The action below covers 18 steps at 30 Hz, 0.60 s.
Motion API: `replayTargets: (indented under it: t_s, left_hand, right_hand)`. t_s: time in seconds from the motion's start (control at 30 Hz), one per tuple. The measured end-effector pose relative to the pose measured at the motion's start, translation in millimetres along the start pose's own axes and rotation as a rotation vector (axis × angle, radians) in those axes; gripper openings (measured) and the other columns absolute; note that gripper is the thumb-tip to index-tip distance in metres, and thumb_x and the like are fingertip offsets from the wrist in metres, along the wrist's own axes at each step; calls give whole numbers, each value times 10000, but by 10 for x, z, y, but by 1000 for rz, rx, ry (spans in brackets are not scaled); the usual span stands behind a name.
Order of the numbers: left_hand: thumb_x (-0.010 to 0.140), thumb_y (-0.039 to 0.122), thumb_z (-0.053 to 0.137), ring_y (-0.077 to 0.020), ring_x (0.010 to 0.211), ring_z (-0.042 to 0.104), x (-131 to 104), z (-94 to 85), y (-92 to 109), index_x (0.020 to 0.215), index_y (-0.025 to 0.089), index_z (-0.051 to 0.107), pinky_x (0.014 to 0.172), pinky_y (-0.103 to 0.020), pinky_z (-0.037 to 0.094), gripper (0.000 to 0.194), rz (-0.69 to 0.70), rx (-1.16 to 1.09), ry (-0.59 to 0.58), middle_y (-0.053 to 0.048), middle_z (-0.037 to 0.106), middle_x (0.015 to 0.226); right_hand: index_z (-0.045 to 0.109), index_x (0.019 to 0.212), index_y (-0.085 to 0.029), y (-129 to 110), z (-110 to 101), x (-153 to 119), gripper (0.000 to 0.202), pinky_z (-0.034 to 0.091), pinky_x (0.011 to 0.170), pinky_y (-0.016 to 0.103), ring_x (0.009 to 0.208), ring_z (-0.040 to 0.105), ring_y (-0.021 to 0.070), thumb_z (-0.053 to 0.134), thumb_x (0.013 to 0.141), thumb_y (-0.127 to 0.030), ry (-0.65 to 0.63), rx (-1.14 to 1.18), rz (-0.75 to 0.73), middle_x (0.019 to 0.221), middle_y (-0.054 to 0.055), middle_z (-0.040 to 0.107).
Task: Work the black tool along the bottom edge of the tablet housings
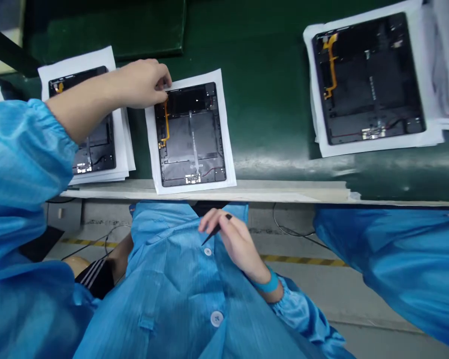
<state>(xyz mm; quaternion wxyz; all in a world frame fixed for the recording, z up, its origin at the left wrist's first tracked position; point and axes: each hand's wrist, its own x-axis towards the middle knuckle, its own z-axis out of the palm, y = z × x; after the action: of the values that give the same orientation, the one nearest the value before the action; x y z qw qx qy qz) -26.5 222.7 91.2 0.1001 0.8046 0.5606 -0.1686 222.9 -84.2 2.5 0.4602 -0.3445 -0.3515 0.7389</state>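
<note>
Tablet casing open on its white sheet near the bench edge, orange strip laid along the left side.
Your left hand is at the far left corner; whether its fingers pinch anything can't be told, nor whether the strip's end is seated. Your right hand grips a pointed black tool, apart from the casing.

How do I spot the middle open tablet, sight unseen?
Start at the green bench and its pale front edge. Near that edge, the middle tablet lies on a white sheet. Unlike the left tablet and right tablet, it has the left hand at its upper-left corner.
</note>
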Motion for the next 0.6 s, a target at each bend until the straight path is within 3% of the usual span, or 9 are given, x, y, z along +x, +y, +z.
replayTargets:
  t_s: [0.07, 0.13, 0.2, 0.23, 0.37, 0.47, 0.53, 0.6]
  left_hand:
    - [1094, 189, 673, -372, 1324, 725, 52, -27, -5, 1528, 62, 667, 1201, -518, 576, 452, -14, 3, -20, -155, 740, 1326]
    - [1082, 203, 703, -414, 1441, 654, 63, -50, -4, 1596, 63, 614, 1235, -534, 547, 540, -21, 13, -7, -201, 672, 1476]
    - [1065, 216, 739, -448, 1541, 566, 59, -71, -6, 1667, 77, 552, 1264, -531, 519, 645, -31, 22, 8, -247, 523, 1660]
    - [1057, 218, 752, -443, 1530, 577, 61, -81, -10, 1682, 89, 535, 1252, -520, 528, 675, -38, 20, 1, -246, 526, 1663]
    - [1078, 284, 756, -340, 1250, 752, 120, -118, -46, 1548, 130, 635, 1105, -515, 628, 509, -56, -9, -81, -140, 762, 1315]
    - [1103, 381, 757, -276, 1197, 753, 177, -140, -81, 1298, 149, 749, 1095, -526, 637, 303, -58, -11, -128, -93, 771, 1248]
    - [1102, 419, 765, -261, 1193, 747, 168, -166, -110, 1202, 146, 766, 1109, -520, 627, 291, -36, -35, -150, -81, 770, 1228]
    - [1103, 376, 747, -253, 1148, 747, 102, -213, -149, 1166, 143, 776, 1087, -484, 617, 243, -8, -98, -142, -73, 778, 1178]
  right_hand:
    - [836, 933, -268, 56, 76, 45, 467, 573, 1090, 396, 1128, 779, 220, 571, 1164, -576, -63, -26, 67, 1105, 51, 842]
    - [872, 1044, -283, 95, 134, 112, 461, 570, 1169, 422, 1286, 767, 239, 560, 1163, -601, -97, -64, 107, 1290, 62, 847]
    - [881, 1152, -299, 122, 170, 174, 458, 600, 1165, 434, 1329, 764, 246, 572, 1147, -637, -100, -83, 139, 1436, 57, 819]
    - [879, 1196, -307, 133, 181, 198, 463, 613, 1160, 438, 1327, 770, 246, 583, 1135, -658, -94, -82, 155, 1473, 52, 808]
    - [849, 1329, -331, 171, 203, 264, 506, 572, 1256, 485, 1322, 786, 260, 642, 1083, -722, -37, -25, 209, 1437, 40, 835]
    - [813, 1405, -328, 212, 235, 308, 537, 559, 1275, 507, 1349, 777, 271, 687, 1059, -719, -10, 35, 229, 1430, 45, 840]
    - [798, 1423, -324, 232, 256, 305, 549, 572, 1252, 511, 1352, 773, 276, 690, 1057, -719, 5, 51, 225, 1418, 52, 845]
    - [842, 1284, -310, 206, 231, 246, 477, 591, 1199, 509, 1288, 788, 284, 672, 1071, -702, 21, 13, 193, 1340, 60, 866]
